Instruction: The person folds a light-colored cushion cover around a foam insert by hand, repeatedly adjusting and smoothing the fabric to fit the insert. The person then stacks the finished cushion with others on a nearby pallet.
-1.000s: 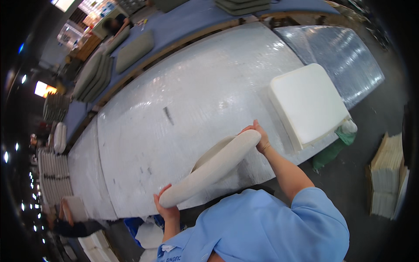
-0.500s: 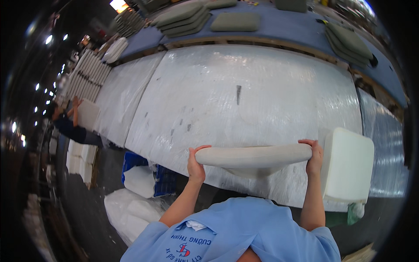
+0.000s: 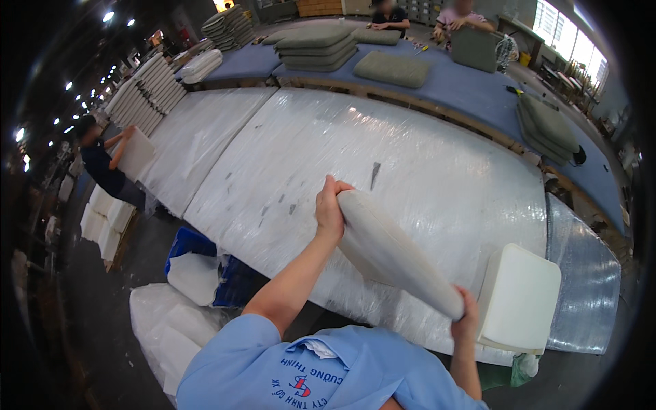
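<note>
Between my two hands a light grey seat cushion [image 3: 403, 254] stands tilted on edge over the plastic-wrapped table [image 3: 273, 205]. My left hand [image 3: 331, 207] grips its far left corner, and my right hand [image 3: 465, 314] holds the near right end. The fingers of both hands wrap round the cushion's edge, partly hidden behind it. Just right of my right hand lies a white foam cushion [image 3: 521, 297] at the table's near right part.
Across the table runs a blue padded bench [image 3: 471, 85] with stacks of green-grey cushions [image 3: 318, 49]. A blue crate [image 3: 236, 280] and white plastic bags [image 3: 160, 321] sit at the lower left. A co-worker [image 3: 106, 164] handles a pale cushion at far left; two people sit at the back.
The cushion has swung from level to slanting, its left end now farther away and its right end nearer me. My left hand reached forward; my right drew back. The view has turned too.
</note>
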Motion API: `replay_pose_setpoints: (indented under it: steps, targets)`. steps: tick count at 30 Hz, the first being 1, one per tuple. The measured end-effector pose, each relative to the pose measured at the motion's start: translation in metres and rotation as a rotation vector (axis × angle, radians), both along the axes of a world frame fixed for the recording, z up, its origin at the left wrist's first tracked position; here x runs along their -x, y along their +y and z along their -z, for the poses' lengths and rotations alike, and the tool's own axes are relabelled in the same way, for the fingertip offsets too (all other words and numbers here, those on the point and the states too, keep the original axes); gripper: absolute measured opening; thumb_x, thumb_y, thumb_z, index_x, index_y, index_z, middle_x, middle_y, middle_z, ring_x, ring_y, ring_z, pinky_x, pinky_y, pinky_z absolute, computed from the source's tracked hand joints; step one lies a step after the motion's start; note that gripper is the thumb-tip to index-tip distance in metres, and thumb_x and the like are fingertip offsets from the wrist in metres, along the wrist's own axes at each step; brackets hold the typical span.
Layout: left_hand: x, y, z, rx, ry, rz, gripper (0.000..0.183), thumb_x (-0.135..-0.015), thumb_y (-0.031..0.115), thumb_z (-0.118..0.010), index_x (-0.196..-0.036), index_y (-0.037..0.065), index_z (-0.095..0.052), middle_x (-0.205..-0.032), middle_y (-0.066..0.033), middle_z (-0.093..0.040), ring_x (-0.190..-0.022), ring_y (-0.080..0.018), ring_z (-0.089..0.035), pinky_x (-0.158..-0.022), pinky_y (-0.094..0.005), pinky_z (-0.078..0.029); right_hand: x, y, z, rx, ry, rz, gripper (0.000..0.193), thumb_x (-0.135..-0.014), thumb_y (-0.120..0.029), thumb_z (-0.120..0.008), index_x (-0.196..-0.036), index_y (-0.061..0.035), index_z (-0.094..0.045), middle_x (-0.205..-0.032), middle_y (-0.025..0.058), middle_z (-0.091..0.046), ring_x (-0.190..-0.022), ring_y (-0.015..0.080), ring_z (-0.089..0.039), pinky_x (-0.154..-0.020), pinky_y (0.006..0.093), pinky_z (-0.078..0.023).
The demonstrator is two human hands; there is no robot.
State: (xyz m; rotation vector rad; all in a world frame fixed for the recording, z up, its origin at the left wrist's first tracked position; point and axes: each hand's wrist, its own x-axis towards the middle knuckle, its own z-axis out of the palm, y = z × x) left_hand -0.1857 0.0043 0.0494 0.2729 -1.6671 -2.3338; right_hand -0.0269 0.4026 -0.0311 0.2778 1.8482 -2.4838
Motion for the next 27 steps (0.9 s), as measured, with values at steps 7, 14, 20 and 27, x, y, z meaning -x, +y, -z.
replay_pose_setpoints:
  steps: [7, 14, 20, 27]
  targets:
    - [0.011, 0.098, -0.049, 0.216, 0.325, 0.338, 0.073, -0.112, 0.048, -0.024, -0.086, 0.001, -0.073, -0.095, -0.0100, -0.073, -0.099, -0.0226, -0.063, -0.099, -0.0370, -0.046, -0.027, -0.061, -0.039, -0.221, 0.153, -0.326, 0.078, -0.106, -0.054, -0.048, -0.158, 0.0030, -0.037, -0.159, 0.0162, -0.044, -0.148, 0.0262, -0.039, -0.123, 0.0398, -0.027]
    - [-0.053, 0.200, -0.039, 0.131, 0.367, 0.304, 0.054, -0.112, 0.043, -0.031, -0.148, 0.005, -0.045, -0.160, -0.0154, -0.040, -0.151, -0.0282, -0.033, -0.126, -0.0382, -0.024, 0.020, -0.065, -0.097, 0.050, 0.286, -0.135, 0.100, -0.100, -0.077, -0.036, -0.164, -0.0015, -0.021, -0.166, 0.0149, -0.033, -0.153, 0.0259, -0.030, -0.126, 0.0405, -0.021]
    - [-0.082, 0.181, -0.002, -0.089, 0.079, 0.610, 0.070, -0.112, 0.052, -0.032, -0.168, 0.012, -0.014, -0.170, -0.0114, -0.023, -0.154, -0.0263, -0.027, -0.126, -0.0381, -0.027, 0.003, -0.097, -0.104, -0.145, 0.361, -0.059, 0.117, -0.091, -0.088, -0.037, -0.166, -0.0024, -0.011, -0.171, 0.0165, -0.019, -0.158, 0.0299, -0.016, -0.128, 0.0436, -0.013]
    - [-0.106, 0.126, -0.005, -0.049, 0.310, 0.748, 0.070, -0.112, 0.049, -0.035, -0.168, 0.012, -0.014, -0.166, -0.0117, -0.031, -0.151, -0.0262, -0.033, -0.124, -0.0396, -0.030, -0.036, -0.145, -0.097, -0.071, 0.514, 0.042, 0.117, -0.090, -0.087, -0.041, -0.165, -0.0006, -0.018, -0.173, 0.0160, -0.017, -0.160, 0.0289, -0.015, -0.128, 0.0431, -0.013]
